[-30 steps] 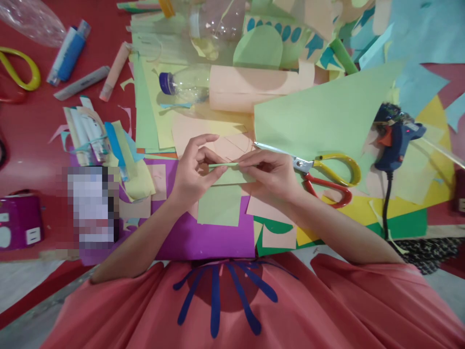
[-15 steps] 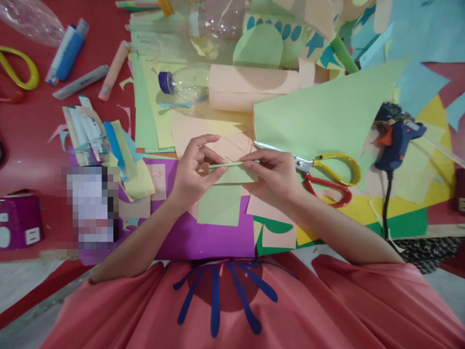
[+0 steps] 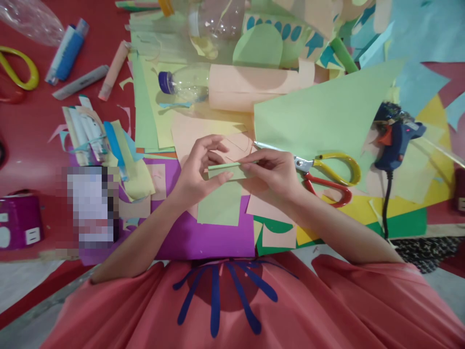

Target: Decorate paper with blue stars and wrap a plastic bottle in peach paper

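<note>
A piece of light green paper [image 3: 232, 166] is rolled into a thin tube along its upper edge. My right hand [image 3: 274, 169] pinches the tube's right end between thumb and fingers. At the left end is my left hand [image 3: 199, 169], its thumb and fingers spread apart, with the thumb in front of the paper's lower flap. Below lies a flat light green sheet [image 3: 220, 206] over purple paper [image 3: 163, 237]. Scissors [image 3: 303, 165] with one yellow and one red handle lie just right of my right hand.
Beyond my hands lies a plastic bottle [image 3: 189, 82] wrapped in pale peach paper. A corded glue gun [image 3: 397, 140] rests at the right. Several markers [image 3: 85, 128] and a blurred-out phone-like object [image 3: 90, 203] are at left. Paper sheets and scraps cover much of the red table [image 3: 29, 126].
My left thumb has moved down, away from the fingers, and the left hand has loosened from the roll. My right hand stays pinched on it.
</note>
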{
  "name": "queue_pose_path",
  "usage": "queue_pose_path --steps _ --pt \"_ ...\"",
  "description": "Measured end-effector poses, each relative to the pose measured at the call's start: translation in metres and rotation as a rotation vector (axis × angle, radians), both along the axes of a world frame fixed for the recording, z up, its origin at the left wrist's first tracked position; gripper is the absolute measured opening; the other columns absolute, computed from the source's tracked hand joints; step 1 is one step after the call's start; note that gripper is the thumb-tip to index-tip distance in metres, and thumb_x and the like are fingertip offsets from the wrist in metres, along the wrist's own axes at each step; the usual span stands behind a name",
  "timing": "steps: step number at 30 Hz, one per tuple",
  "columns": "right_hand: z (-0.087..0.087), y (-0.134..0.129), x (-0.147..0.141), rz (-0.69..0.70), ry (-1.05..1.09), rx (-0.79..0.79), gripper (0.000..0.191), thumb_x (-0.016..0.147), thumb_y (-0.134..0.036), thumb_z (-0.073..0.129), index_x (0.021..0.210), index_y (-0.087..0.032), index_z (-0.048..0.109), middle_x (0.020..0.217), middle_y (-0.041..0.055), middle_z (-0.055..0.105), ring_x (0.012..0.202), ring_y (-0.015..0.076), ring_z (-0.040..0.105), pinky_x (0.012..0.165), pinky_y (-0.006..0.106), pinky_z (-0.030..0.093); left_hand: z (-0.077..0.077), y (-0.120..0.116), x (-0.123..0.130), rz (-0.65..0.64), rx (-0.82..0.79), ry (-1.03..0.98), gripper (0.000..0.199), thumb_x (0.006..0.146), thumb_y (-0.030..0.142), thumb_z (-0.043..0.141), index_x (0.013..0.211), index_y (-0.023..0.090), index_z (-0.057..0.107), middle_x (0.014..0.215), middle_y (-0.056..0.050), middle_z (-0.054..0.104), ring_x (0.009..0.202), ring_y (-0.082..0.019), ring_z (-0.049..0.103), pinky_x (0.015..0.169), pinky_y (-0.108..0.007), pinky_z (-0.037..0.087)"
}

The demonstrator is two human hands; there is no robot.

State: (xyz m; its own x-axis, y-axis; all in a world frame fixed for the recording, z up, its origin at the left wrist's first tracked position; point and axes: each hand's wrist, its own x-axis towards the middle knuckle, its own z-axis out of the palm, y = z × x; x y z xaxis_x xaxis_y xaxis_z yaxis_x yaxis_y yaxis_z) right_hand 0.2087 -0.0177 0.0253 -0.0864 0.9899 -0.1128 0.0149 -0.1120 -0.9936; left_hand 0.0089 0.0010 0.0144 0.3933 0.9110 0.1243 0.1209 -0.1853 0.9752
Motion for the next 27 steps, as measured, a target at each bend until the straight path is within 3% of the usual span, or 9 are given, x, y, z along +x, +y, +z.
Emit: queue_pose_path --steps 2,7,11,15,20,27 --pt "-0.001 0.0 0.0 0.0 0.003 -0.002 0.004 0.073 -0.021 0.076 0.074 -0.024 0.078 0.073 0.0004 0.076 0.064 0.0124 0.065 0.06 0.027 0.051 0.0 -0.001 -0.001 -0.029 -0.051 0.011 0.069 0.078 0.044 0.077 0.136 0.029 0.043 0.119 -0.007 0.069 0.08 -0.013 0.069 0.062 -0.023 0.057" --pt "-0.003 0.0 0.0 -0.014 0.004 -0.017 0.003 0.072 -0.026 0.078 0.074 -0.023 0.078 0.073 0.0011 0.076 0.064 0.0128 0.064 0.06 0.028 0.05 0.006 -0.003 -0.001 0.049 -0.24 0.072 0.077 0.082 0.052 0.073 0.146 0.033 0.036 0.111 -0.008 0.075 0.059 -0.01 0.066 0.037 -0.015 0.037" --pt "-0.003 0.0 0.0 -0.001 -0.019 -0.022 0.007 0.072 -0.027 0.079 0.076 -0.022 0.077 0.07 0.0006 0.074 0.061 0.0117 0.061 0.057 0.027 0.047 0.008 -0.004 0.0 0.114 -0.269 0.07 0.085 0.075 0.054 0.078 0.146 0.032 0.038 0.121 -0.01 0.072 0.065 -0.013 0.07 0.038 -0.015 0.037" --pt "-0.005 -0.002 -0.003 -0.018 0.036 -0.055 0.011 0.073 -0.029 0.079 0.079 -0.021 0.075 0.074 0.0003 0.072 0.064 0.0115 0.061 0.061 0.027 0.048 0.007 -0.006 0.0 0.103 -0.251 0.071 0.085 0.08 0.047 0.076 0.151 0.031 0.032 0.114 -0.011 0.076 0.058 -0.011 0.067 0.037 -0.016 0.039" --pt "-0.006 -0.003 -0.003 -0.03 0.092 -0.099 0.011 0.075 -0.031 0.077 0.079 -0.021 0.074 0.074 -0.0001 0.07 0.064 0.0114 0.06 0.061 0.028 0.049 0.009 -0.009 0.003 0.107 -0.147 0.062 0.077 0.083 0.04 0.073 0.149 0.031 0.035 0.127 -0.012 0.07 0.068 -0.013 0.072 0.045 -0.019 0.048" --pt "-0.001 0.001 0.0 -0.002 0.036 -0.037 0.009 0.075 -0.028 0.077 0.077 -0.02 0.073 0.072 0.0006 0.07 0.059 0.0105 0.057 0.056 0.027 0.045 0.01 -0.007 0.0 0.081 -0.173 0.066 0.067 0.088 0.035 0.068 0.148 0.028 0.037 0.104 -0.008 0.078 0.066 -0.013 0.072 0.051 -0.02 0.054"
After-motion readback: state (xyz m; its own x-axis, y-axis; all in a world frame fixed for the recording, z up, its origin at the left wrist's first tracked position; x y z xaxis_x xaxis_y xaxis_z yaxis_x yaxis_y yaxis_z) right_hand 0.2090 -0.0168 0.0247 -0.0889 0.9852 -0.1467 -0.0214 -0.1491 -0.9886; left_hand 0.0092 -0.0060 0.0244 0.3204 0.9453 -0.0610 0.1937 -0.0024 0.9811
